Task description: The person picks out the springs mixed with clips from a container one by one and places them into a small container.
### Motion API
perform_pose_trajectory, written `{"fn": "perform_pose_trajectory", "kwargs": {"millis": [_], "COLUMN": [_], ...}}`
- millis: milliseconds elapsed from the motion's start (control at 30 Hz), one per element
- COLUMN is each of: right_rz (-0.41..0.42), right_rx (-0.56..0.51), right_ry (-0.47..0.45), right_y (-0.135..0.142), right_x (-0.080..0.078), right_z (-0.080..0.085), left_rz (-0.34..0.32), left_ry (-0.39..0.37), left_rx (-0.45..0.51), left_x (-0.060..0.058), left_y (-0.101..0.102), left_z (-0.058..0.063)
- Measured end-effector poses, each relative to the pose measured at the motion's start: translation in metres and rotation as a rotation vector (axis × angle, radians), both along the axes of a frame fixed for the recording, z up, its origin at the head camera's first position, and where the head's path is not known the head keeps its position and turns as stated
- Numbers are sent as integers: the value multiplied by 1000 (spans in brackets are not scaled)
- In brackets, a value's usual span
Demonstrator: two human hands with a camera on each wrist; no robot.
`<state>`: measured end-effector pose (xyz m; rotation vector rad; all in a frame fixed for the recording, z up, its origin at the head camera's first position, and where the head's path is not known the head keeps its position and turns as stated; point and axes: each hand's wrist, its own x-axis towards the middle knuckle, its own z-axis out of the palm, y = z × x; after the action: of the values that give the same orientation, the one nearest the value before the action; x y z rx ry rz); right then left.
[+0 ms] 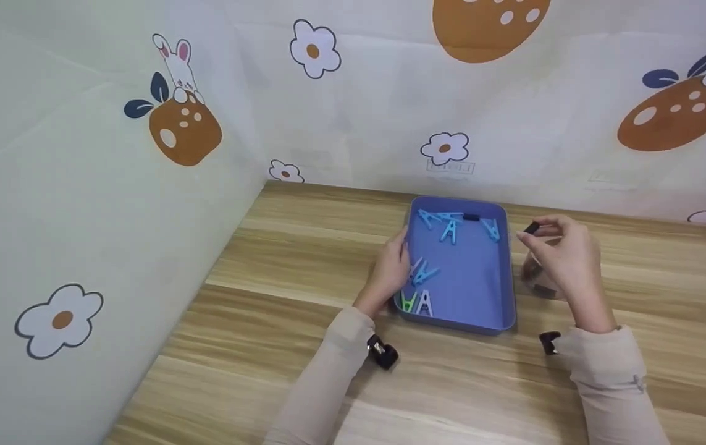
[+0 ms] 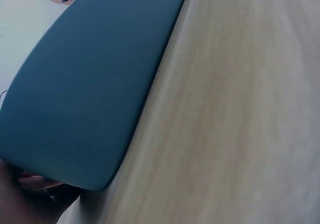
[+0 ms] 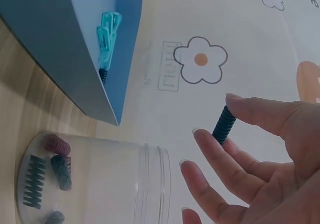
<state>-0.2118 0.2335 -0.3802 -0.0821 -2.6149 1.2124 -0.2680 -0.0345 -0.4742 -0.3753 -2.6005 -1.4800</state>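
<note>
My right hand (image 1: 569, 256) pinches a dark coil spring (image 3: 224, 125) between thumb and fingertips, above a clear plastic jar (image 3: 117, 179). Inside that jar lie several more springs, dark ones and a reddish one (image 3: 57, 144). To its left stands a blue tray (image 1: 467, 278), whose left wall my left hand (image 1: 388, 269) holds; part of that grip is hidden. Blue clothespins (image 1: 449, 232) and a black spring (image 1: 471, 217) lie at the tray's far end. Near its front left corner are a green clothespin (image 1: 409, 302) and a whitish one (image 1: 425, 303).
A wood-grain table (image 1: 291, 247) carries the tray and jar. Pale sheets (image 1: 353, 111) printed with flowers and oranges rise behind the table and along its left side. Small black devices (image 1: 382, 352) are strapped at both wrists.
</note>
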Motion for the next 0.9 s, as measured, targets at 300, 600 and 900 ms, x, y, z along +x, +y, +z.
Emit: {"fn": "perform_pose_trajectory", "kwargs": {"millis": [300,600,900], "right_rz": [-30,-57,-66], "right_rx": [11,7,49], "right_ry": [-20,-68,-95], "right_y": [10,23,35], "right_x": [1,3,3], "right_z": [2,6,4], "left_rz": [24,20,18], "left_ry": [-27,-53,-37], "left_rx": [-33,-28,-34], "left_x": [1,0,0], "left_y": [0,1,0], "left_z": [0,-2,-2]}}
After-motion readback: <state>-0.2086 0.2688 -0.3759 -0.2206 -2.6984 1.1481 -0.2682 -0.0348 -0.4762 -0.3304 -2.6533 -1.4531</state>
